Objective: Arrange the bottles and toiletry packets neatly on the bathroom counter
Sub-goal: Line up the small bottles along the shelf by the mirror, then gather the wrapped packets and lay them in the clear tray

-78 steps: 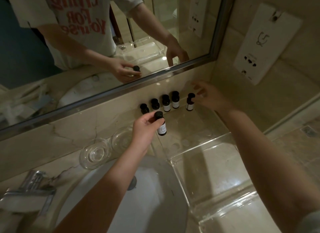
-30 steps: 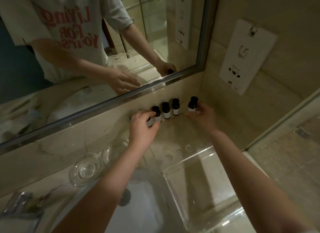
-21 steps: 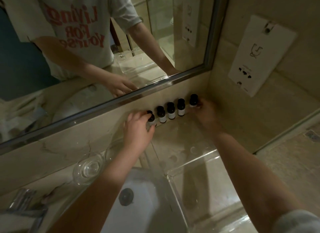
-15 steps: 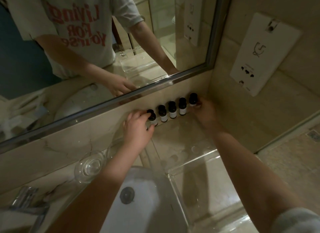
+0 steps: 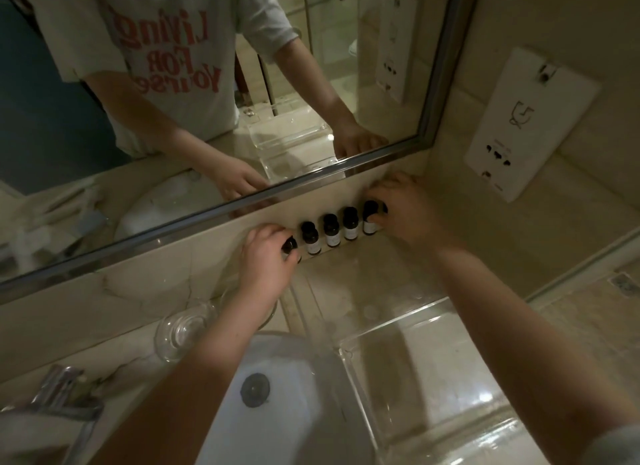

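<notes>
Several small dark bottles with black caps and white labels stand in a row against the backsplash under the mirror, on the marble counter (image 5: 388,277). My left hand (image 5: 266,256) grips the leftmost bottle (image 5: 290,246), mostly hiding it. My right hand (image 5: 405,211) holds the rightmost bottle (image 5: 370,218) by its side. Between them three bottles stand free, the middle one (image 5: 331,229) upright with its label facing me. No toiletry packets are in view on the counter.
A clear acrylic tray (image 5: 433,353) lies on the counter in front of the row. Two upturned glasses (image 5: 183,329) sit left of my left arm. The white sink (image 5: 277,395), faucet (image 5: 59,395) and wall socket plate (image 5: 530,125) surround the area.
My left hand brought a bottle down from mid-air and set it at the left end of the row. My right hand pushed the right-end bottle back toward the wall; both hands stay on them.
</notes>
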Demonstrator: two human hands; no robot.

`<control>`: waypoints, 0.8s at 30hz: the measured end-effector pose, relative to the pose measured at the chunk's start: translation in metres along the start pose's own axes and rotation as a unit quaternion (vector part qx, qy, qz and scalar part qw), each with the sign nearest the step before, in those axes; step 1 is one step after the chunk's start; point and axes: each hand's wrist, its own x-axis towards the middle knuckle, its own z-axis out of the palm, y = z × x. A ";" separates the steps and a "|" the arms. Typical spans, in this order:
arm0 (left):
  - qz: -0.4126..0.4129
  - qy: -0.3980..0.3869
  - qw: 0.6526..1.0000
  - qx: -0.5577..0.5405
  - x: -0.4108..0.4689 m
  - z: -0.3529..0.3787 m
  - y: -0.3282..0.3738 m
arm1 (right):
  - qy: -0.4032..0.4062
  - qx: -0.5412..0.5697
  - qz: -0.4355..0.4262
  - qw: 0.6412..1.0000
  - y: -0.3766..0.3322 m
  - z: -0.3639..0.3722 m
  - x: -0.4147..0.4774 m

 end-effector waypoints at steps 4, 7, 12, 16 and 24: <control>-0.008 -0.005 1.000 -0.005 0.000 -0.001 -0.001 | -0.010 0.000 0.005 1.000 -0.001 0.002 0.002; -0.006 -0.013 1.000 -0.003 0.001 -0.001 -0.002 | -0.015 0.000 0.011 1.000 -0.002 0.001 0.004; -0.004 -0.021 1.000 0.006 0.001 0.000 -0.001 | -0.006 0.010 0.013 1.000 -0.003 0.002 0.005; 0.004 -0.025 1.000 0.014 -0.002 -0.005 -0.001 | -0.006 0.013 0.035 0.999 -0.005 0.002 -0.001; -0.008 -0.052 0.998 0.046 -0.042 -0.045 -0.018 | 0.037 0.008 0.078 0.996 -0.057 0.001 -0.051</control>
